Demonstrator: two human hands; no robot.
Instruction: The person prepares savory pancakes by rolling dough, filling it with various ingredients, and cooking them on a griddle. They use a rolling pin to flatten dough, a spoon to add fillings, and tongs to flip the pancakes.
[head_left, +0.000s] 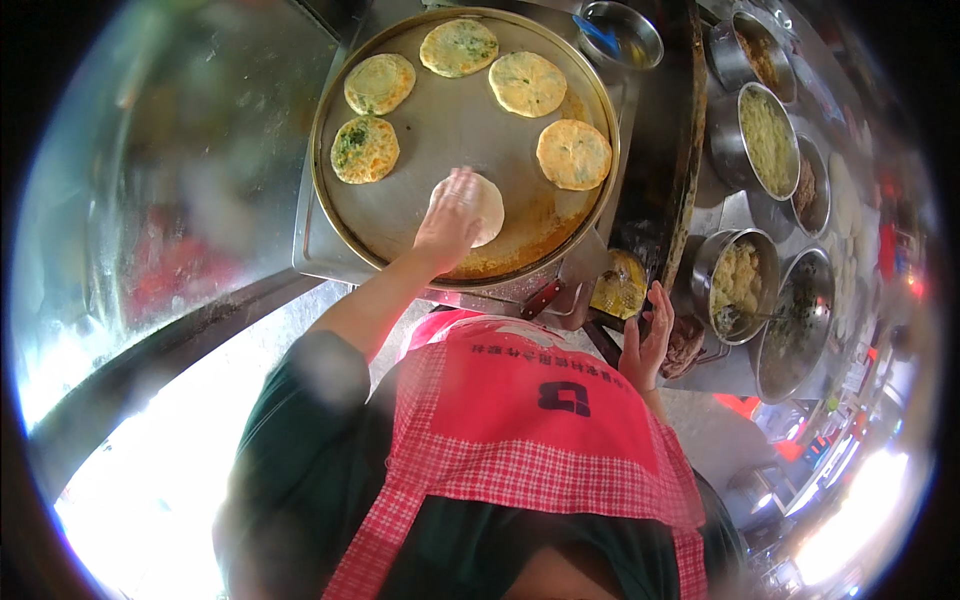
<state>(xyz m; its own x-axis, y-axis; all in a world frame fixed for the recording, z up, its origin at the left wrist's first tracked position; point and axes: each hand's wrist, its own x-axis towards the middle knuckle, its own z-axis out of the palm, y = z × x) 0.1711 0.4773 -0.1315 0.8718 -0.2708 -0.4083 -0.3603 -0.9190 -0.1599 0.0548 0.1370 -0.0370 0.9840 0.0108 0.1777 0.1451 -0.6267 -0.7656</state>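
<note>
My left hand [450, 222] lies with its fingers stretched flat on a pale, uncooked dough round [488, 212], covering its left part. The dough rests near the front of a big round griddle [400, 222] with a raised rim. Around the far side of the griddle sit several browned flatbreads, some with green filling showing, among them one flatbread [365, 150] at the left and another [574, 155] at the right. My right hand [650, 340] is held up beside my red apron, fingers apart, with nothing in it.
Close to my right hand are a pan of yellow oil [622, 285] and a dark red handle [542, 299]. Metal bowls stand at the right, including a bowl of shredded filling [746, 150] and a bowl of yellowish chunks [705, 270]. A metal pot [648, 30] stands behind the griddle.
</note>
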